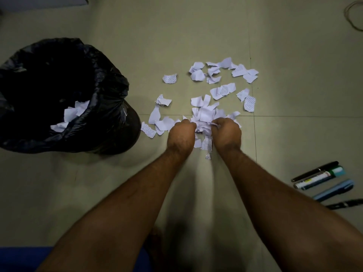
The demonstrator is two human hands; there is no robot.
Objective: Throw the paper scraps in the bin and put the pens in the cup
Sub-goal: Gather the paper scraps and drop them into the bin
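A pale tiled floor [196, 36] carries everything. At the left stands a bin [110, 134] lined with a black bag. Torn white paper scraps [222, 91], some printed, lie scattered across the middle, over a grout line. At the right edge four pens [322, 179] lie side by side. A loop of cord [351, 16] rests in the far right corner.

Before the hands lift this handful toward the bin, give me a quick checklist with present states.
1. Both hands on the pile: left hand and right hand closed around the paper scraps: ok.
2. Grip secure: loose bits hang below the hands: cannot tell.
3. Bin open, black liner spread, some scraps already inside: ok.
4. Path to the bin free of obstacles: ok.
5. Floor cleared: many scraps remain: not ok.
6. Pens in cup: on the floor, no cup visible: not ok.
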